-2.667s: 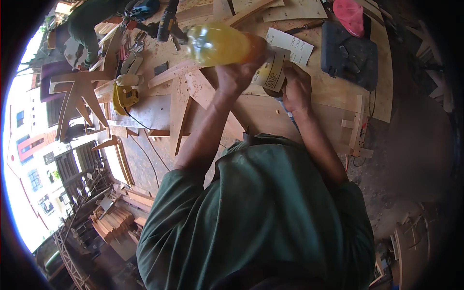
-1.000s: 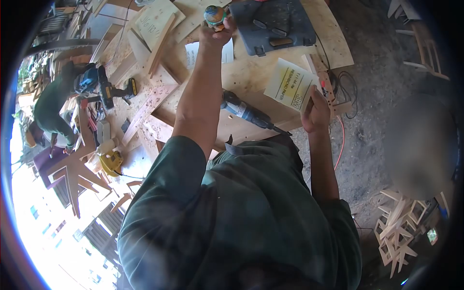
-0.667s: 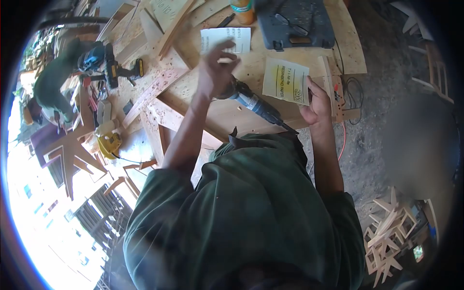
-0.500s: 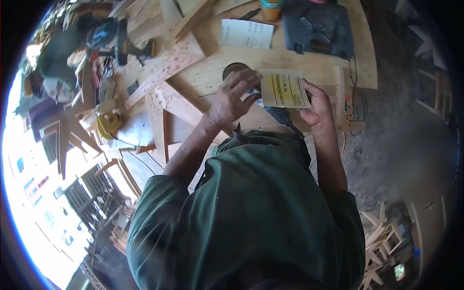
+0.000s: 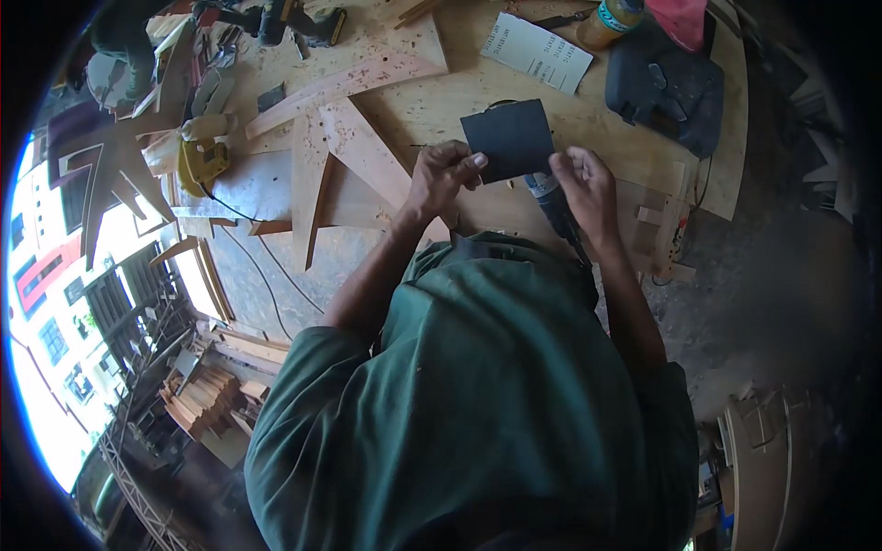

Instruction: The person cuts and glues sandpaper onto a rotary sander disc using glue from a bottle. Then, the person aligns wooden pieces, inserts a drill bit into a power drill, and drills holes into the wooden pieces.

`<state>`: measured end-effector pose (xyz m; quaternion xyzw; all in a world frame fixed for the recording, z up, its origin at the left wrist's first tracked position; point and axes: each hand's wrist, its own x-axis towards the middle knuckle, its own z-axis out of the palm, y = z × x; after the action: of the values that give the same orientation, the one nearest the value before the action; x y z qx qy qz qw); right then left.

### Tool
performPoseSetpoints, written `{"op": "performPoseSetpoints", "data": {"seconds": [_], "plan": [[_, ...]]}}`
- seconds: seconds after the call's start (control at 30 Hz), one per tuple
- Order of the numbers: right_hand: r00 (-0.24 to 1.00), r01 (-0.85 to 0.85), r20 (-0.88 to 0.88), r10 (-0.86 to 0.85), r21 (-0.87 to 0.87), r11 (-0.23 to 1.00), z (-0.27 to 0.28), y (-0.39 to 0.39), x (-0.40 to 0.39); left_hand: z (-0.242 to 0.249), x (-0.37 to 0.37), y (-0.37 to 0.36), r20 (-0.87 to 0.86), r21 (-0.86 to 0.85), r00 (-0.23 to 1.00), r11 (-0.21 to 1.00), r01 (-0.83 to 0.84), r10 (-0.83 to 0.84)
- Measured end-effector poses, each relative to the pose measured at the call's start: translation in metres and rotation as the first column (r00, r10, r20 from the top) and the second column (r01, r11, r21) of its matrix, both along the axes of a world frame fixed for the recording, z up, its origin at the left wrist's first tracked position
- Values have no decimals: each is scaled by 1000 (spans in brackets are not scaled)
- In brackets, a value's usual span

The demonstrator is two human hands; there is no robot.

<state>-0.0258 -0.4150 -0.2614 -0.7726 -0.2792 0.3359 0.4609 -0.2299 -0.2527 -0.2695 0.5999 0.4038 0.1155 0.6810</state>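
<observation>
A square of sandpaper point(image 5: 510, 140) hangs over the workbench with its dark side up. My left hand point(image 5: 445, 174) pinches its left edge between thumb and fingers. Close by its right edge is my right hand point(image 5: 584, 188), fingers bent; whether they touch the sheet is hard to tell. Below the sheet a dark power tool point(image 5: 554, 213) lies at the bench edge, partly covered by my right hand. A round object behind the sheet is mostly hidden.
Pale angled wooden pieces point(image 5: 358, 147) lie on the workbench point(image 5: 432, 115) at left, near a yellow power tool point(image 5: 202, 163). Farther back are a printed sheet point(image 5: 537, 52), a bottle point(image 5: 610, 22) and a dark case point(image 5: 666, 92). A person point(image 5: 124, 46) is at the upper left.
The sandpaper has turned from its yellow printed side to its dark side. My left hand has moved onto its left edge; my right hand no longer clasps it the same way. The view has shifted.
</observation>
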Motion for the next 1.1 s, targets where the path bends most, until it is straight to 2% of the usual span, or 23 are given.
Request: {"op": "performPoseSetpoints", "data": {"seconds": [0.03, 0.07, 0.17, 0.2, 0.3, 0.33, 0.43, 0.47, 0.5, 0.53, 0.63, 0.67, 0.73, 0.83, 0.93, 1.03, 1.1], "plan": [[989, -12, 146, 4, 54, 998, 1, 8, -7, -10, 3, 7, -10, -10, 1000, 1000, 3, -3], [914, -52, 406, 20, 68, 996, 8, 16, -10, -14, 9, 14, -20, -18, 1000, 1000, 7, -7], [689, -321, 716, 109, 168, 932, 0, 35, -10, -24, 20, 20, -119, 6, 993, 1000, -7, 8], [648, -403, 733, 209, 97, 910, -12, 36, -12, -26, 23, 20, -135, 1, 991, 1000, -22, 22], [507, -486, 720, 475, -216, 847, -35, 35, -26, -38, 29, 22, -168, 38, 983, 997, -67, 72], [531, -496, 661, 530, -265, 827, -46, 34, -28, -43, 29, 21, -177, 58, 980, 995, -83, 92], [465, -502, 688, 556, -313, 806, -59, 33, -26, -30, 30, 24, -383, 91, 924, 995, 50, -12], [462, -508, 673, 578, -334, 794, -55, 34, -24, -27, 32, 21, -335, 381, 941, 919, 99, 37], [459, -513, 657, 598, -354, 782, -47, 36, -21, -22, 32, 13, -273, 636, 960, 761, 128, 66], [458, -518, 638, 619, -374, 769, -44, 35, -20, -18, 32, 8, -204, 835, 976, 534, 134, 73], [524, -575, 651, 549, -206, 792, -55, 32, -7, -8, 38, 8, -269, 884, 912, 296, 361, -310], [580, -515, 684, 443, -114, 850, -56, 26, -1, -21, 36, 7, -293, 873, 877, 267, 408, -381], [669, -382, 709, 220, 74, 921, -57, 5, 11, -12, 43, 6, -360, 827, 838, 275, 490, -411], [769, -230, 568, 294, -183, 956, -70, -36, -2, -17, 51, 1, -418, 793, 797, 253, 554, -437], [821, -294, 371, 433, -376, 879, -72, -40, -21, -37, 55, -4, -453, 790, 784, 216, 574, -424], [854, -287, 287, 433, -434, 854, -104, -42, -26, -45, 51, -6, -494, 781, 768, 181, 598, -408], [856, -276, 291, 426, -441, 854, -108, -40, -27, -42, 45, -12, -539, 751, 739, 166, 639, -405]]}}
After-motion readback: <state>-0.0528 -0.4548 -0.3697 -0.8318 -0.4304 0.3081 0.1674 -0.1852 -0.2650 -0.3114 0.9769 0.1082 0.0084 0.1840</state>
